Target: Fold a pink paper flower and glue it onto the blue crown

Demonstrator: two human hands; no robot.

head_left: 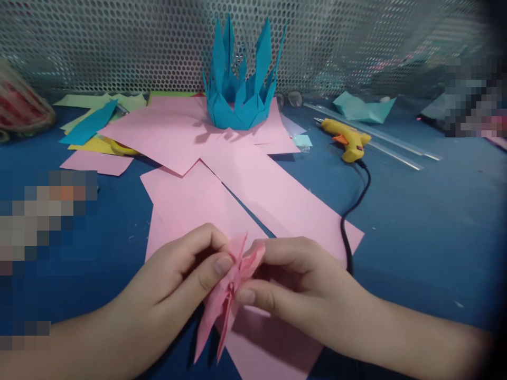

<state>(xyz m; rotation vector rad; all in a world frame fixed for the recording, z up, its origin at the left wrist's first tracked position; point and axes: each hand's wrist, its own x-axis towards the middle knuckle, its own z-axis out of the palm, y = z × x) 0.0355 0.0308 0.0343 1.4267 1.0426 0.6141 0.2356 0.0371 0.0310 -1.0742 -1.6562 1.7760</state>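
Between my two hands is a folded pink paper piece (216,316) with pointed, petal-like flaps, held above the table. My left hand (180,277) pinches its left side between thumb and bent forefinger. On the other side, the thumb and fingers of my right hand (295,285) close on the paper near its middle. Parts of the fingers are hidden behind the folds. Beneath the hands lie flat pink paper sheets (253,195), some overlapping. Farther back, a blue folded-paper crown (240,108) with tall points stands upright on the pink paper.
A yellow glue gun (348,137) with a black cord (362,195) lies right, beside clear glue sticks (396,153). Teal paper (364,108) and coloured scraps (91,124) lie at the back. A perforated metal panel (138,47) stands behind; a red-patterned container (24,100) is left.
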